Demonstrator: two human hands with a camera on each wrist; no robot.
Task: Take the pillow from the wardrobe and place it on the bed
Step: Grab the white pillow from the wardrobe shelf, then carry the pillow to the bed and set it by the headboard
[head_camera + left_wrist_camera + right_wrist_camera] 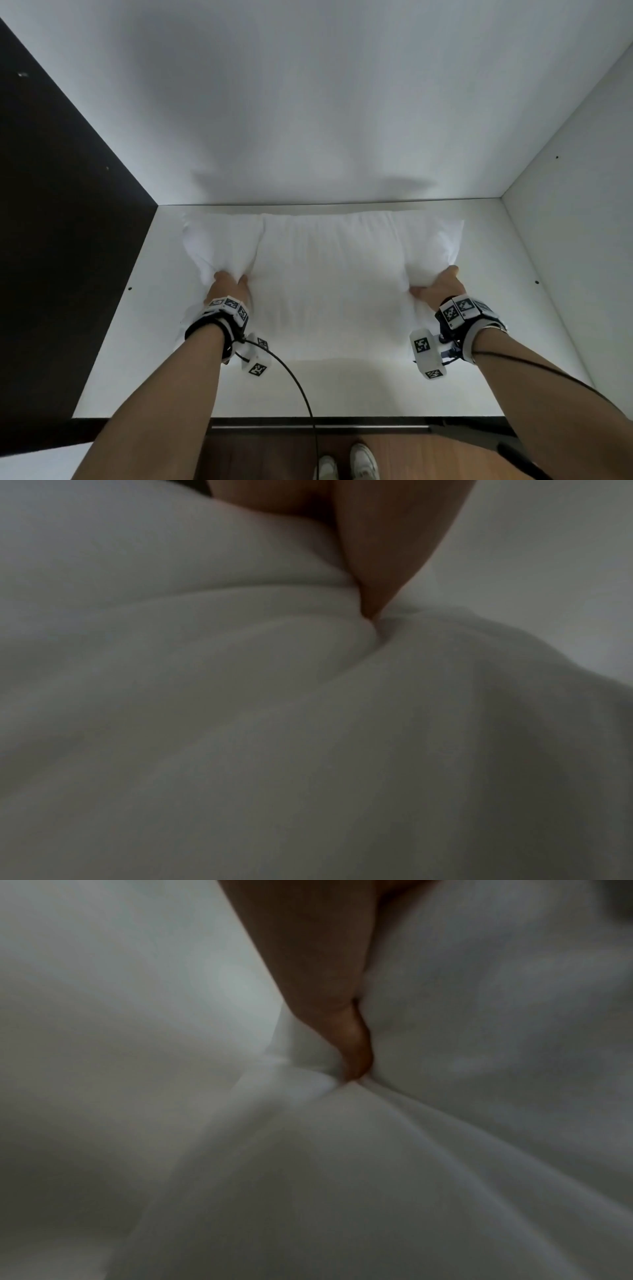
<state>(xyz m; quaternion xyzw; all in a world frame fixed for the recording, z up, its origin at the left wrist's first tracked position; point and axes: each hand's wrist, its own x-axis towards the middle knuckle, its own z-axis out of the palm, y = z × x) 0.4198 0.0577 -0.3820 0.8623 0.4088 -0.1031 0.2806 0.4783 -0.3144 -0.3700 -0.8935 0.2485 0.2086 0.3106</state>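
A white pillow (325, 274) lies on the white wardrobe shelf (342, 390), its far edge close to the back wall. My left hand (228, 284) grips the pillow's left side, fingers dug into the fabric. My right hand (438, 286) grips its right side the same way. In the left wrist view a finger of that hand (387, 561) presses into a fold of the pillow (308, 723). In the right wrist view my thumb (356, 1047) pinches bunched pillow fabric (377, 1164). The bed is not in view.
The wardrobe's white back wall (308, 102) and right side wall (582, 205) close in the shelf; a dark panel (51, 240) stands at the left. Below the shelf's front edge are a wooden floor (428, 459) and my white shoes (363, 462).
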